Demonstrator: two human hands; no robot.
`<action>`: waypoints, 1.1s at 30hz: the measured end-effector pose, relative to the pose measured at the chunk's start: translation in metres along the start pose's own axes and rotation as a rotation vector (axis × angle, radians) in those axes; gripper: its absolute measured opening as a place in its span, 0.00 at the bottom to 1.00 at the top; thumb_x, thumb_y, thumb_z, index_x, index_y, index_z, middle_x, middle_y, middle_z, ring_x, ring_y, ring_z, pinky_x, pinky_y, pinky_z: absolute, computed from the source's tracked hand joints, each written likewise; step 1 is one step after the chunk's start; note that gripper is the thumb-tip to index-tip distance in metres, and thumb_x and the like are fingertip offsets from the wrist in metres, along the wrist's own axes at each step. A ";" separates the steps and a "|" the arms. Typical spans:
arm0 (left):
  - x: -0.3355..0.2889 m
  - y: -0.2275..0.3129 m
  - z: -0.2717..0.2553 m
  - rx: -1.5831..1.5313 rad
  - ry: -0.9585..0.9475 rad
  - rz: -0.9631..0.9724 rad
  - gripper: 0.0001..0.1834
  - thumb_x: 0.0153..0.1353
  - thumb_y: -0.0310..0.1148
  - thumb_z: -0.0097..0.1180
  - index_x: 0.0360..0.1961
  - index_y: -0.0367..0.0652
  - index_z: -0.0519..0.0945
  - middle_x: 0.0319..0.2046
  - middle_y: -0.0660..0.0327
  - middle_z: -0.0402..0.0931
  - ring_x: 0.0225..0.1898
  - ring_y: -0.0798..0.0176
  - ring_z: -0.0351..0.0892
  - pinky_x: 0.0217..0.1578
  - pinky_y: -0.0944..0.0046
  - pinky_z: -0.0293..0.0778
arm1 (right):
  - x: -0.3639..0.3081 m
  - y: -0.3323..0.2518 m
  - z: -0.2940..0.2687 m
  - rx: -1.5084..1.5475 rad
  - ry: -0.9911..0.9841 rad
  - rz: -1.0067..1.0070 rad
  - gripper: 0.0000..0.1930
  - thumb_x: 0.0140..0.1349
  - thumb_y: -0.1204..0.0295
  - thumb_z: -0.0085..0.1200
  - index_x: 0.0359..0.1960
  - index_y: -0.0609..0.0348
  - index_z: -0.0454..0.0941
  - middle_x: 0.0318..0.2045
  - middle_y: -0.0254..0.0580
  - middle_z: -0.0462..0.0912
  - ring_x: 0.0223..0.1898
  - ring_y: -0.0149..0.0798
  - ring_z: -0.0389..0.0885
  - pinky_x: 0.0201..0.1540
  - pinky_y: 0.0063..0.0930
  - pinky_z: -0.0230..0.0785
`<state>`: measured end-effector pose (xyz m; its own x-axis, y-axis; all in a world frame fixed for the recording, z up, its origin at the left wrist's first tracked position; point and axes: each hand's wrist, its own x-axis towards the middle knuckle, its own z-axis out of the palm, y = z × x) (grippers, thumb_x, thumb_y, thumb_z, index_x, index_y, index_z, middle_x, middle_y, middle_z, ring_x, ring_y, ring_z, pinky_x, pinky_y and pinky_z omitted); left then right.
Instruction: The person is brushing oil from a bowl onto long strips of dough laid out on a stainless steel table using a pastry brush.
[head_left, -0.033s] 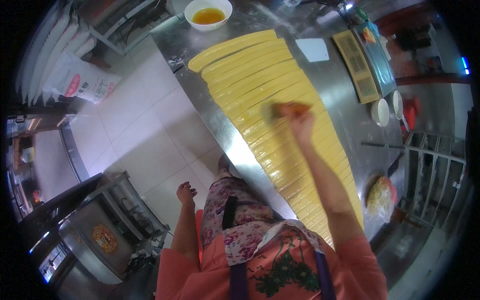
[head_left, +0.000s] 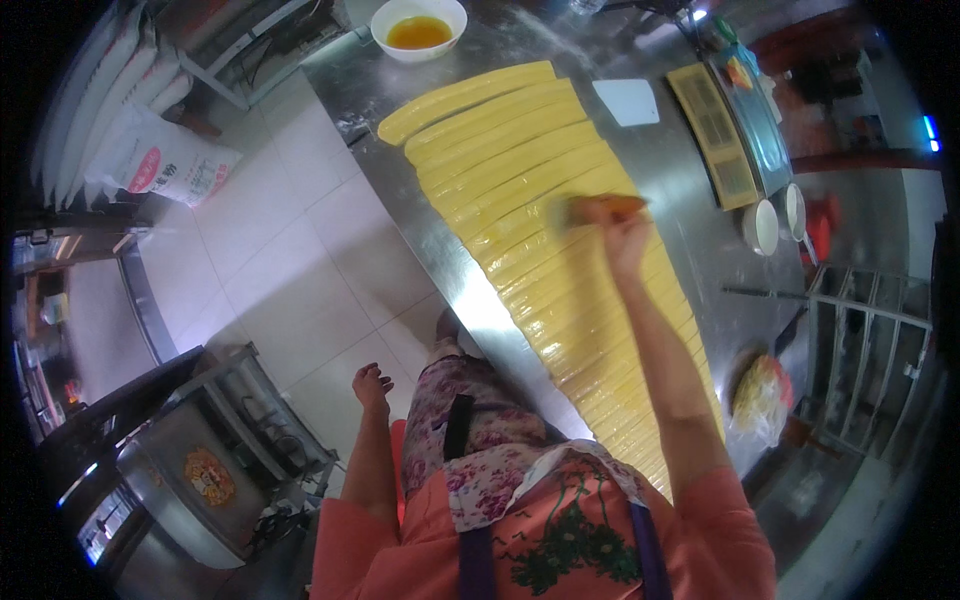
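Note:
My right hand is closed round a pastry brush with an orange-brown handle. Motion blurs the bristle end, which points left over long yellow dough strips. The strips lie side by side in a long row on a steel table, many with a wet shine. At the far end a white bowl contains amber liquid. My left hand hangs over the floor beside my apron, holding nothing, its fingers loosely bent and apart.
A white scraper lies right of the far strips. Farther right are a tan-framed tray, two pale bowls and a bagged bundle. Stacked white sacks stand far left, and a metal machine is at lower left.
My right hand and the brush have shifted a little to the right across the strips. The left hand stays where it was.

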<state>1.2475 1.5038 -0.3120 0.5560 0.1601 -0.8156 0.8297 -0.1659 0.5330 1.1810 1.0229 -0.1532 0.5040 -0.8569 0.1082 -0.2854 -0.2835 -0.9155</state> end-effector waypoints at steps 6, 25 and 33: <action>0.014 0.031 0.051 -0.144 -0.045 0.020 0.16 0.55 0.28 0.45 0.45 0.38 0.72 0.31 0.56 0.72 0.22 0.60 0.74 0.22 0.62 0.75 | 0.012 -0.077 0.014 0.071 -0.031 0.025 0.03 0.53 0.82 0.56 0.30 0.68 0.76 0.30 0.39 0.80 0.33 0.28 0.76 0.37 0.22 0.70; -0.081 0.178 0.231 0.176 0.370 0.173 0.22 0.62 0.44 0.32 0.40 0.35 0.71 0.38 0.37 0.73 0.41 0.33 0.70 0.44 0.44 0.64 | -0.003 -0.090 0.113 0.312 -0.411 0.291 0.08 0.52 0.77 0.60 0.32 0.68 0.78 0.28 0.39 0.80 0.28 0.30 0.79 0.30 0.25 0.75; -0.074 0.170 0.234 0.191 0.425 0.219 0.20 0.62 0.42 0.34 0.37 0.35 0.71 0.35 0.37 0.73 0.38 0.33 0.71 0.39 0.41 0.65 | 0.094 -0.056 0.039 -0.073 -0.134 -0.026 0.06 0.52 0.76 0.58 0.26 0.69 0.80 0.22 0.40 0.82 0.23 0.29 0.78 0.27 0.22 0.70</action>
<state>1.3360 1.2360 -0.2135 0.7199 0.4766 -0.5046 0.6895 -0.4081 0.5983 1.2765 0.9747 -0.1065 0.6148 -0.7852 0.0745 -0.3272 -0.3399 -0.8817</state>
